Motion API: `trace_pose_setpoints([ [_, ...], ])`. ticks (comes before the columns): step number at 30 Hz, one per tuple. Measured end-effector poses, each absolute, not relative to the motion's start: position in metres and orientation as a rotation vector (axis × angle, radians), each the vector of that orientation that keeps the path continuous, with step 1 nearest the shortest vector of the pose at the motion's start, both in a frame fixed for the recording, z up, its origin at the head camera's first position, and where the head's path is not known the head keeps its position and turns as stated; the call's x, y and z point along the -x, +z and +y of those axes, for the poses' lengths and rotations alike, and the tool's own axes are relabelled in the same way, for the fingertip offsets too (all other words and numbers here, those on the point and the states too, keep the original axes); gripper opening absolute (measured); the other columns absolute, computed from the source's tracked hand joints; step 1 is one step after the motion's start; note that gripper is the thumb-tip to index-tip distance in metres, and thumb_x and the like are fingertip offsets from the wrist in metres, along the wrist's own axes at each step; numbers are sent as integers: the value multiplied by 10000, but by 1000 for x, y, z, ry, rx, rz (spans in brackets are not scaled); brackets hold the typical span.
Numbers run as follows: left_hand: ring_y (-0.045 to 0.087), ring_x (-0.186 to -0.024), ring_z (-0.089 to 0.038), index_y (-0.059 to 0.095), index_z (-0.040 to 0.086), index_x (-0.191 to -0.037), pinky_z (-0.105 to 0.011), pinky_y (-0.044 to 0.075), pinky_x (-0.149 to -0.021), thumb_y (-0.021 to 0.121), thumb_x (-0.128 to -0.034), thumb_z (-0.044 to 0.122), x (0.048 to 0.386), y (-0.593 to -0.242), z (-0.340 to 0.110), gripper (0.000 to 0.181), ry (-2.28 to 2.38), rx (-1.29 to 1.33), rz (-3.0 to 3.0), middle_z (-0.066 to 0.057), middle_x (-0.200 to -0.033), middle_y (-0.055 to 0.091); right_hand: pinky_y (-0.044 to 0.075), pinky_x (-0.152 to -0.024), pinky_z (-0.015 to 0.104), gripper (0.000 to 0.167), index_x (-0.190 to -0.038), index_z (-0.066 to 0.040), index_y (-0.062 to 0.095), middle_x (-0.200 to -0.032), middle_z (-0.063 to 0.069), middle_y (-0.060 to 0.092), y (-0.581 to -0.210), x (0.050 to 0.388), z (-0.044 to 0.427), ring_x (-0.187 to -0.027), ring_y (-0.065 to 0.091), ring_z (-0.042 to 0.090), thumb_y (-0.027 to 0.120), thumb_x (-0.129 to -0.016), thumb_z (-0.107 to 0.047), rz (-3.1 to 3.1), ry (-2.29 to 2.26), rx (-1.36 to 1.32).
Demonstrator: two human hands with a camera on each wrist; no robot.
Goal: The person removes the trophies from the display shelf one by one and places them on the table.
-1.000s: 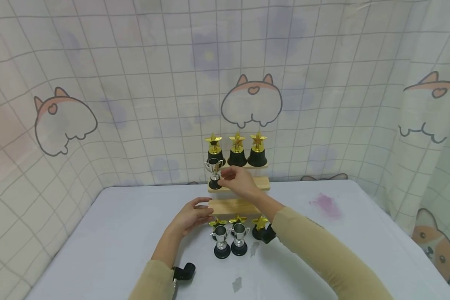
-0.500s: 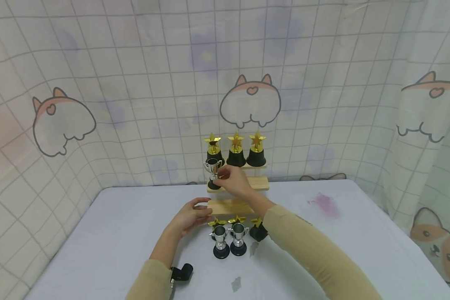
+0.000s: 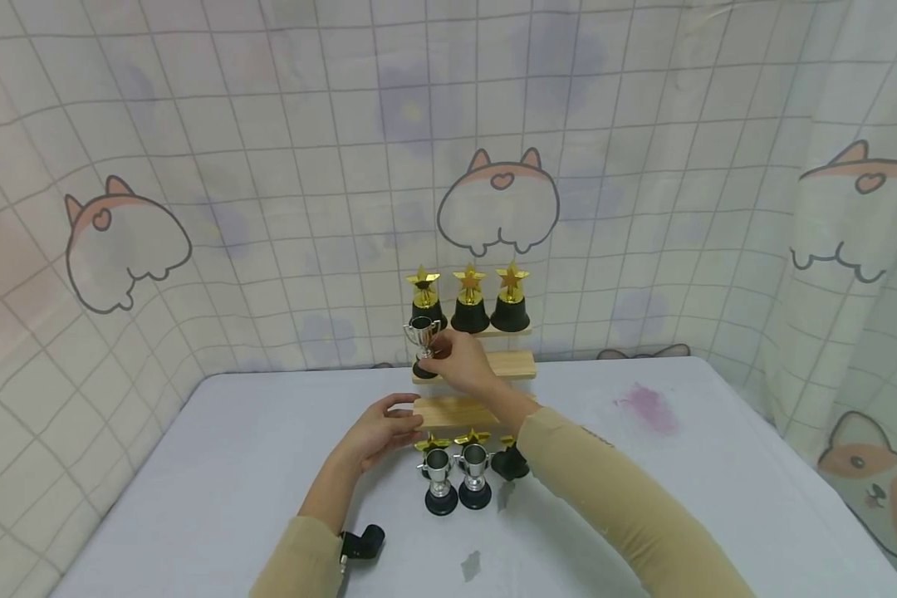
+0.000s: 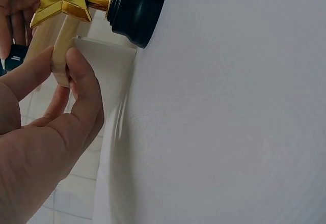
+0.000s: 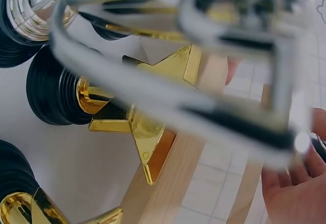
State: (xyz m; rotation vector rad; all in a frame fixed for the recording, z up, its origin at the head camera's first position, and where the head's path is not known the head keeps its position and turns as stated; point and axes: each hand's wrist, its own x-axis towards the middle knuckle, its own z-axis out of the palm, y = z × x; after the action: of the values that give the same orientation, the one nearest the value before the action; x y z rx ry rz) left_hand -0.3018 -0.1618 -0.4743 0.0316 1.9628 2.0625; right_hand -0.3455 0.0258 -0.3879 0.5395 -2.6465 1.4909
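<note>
A silver trophy cup (image 3: 422, 334) with a black base stands upright at the left end of the middle wooden shelf (image 3: 517, 364). My right hand (image 3: 463, 364) pinches this cup from its right side, thumb and fingers at the stem. In the right wrist view, that hand (image 5: 300, 188) shows only at the right edge. Lower down, my left hand (image 3: 379, 430) grips the left end of the bottom wooden shelf (image 3: 448, 412). The left wrist view shows thumb and fingers on either side of the board (image 4: 62, 48), near a gold star trophy (image 4: 63, 0).
Three gold star trophies, including the middle one (image 3: 469, 311), line the top shelf. Two silver cups, left (image 3: 439, 482) and right (image 3: 475, 477), stand before more star trophies (image 3: 473, 437) on the white table (image 3: 217, 498). A blurred silvery shape (image 5: 153, 96) crosses the right wrist view.
My right hand has moved slightly left and closed around the cup's stem, and the cup has shifted a little left. The left hand keeps its place at the bottom shelf.
</note>
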Motion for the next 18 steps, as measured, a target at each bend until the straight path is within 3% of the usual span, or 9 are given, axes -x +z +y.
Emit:
trace_pose_setpoints([
  [18, 669, -1008, -259, 457, -25, -1453, -374, 593, -916, 681, -975, 10, 303, -476, -163, 528, 2076, -34, 1950, -252, -1238, 596, 590, -849, 342, 286, -1166, -42, 677, -1104, 77, 686, -385, 336, 29, -1049, 657, 241, 782, -931, -166, -2650, 1548, -481],
])
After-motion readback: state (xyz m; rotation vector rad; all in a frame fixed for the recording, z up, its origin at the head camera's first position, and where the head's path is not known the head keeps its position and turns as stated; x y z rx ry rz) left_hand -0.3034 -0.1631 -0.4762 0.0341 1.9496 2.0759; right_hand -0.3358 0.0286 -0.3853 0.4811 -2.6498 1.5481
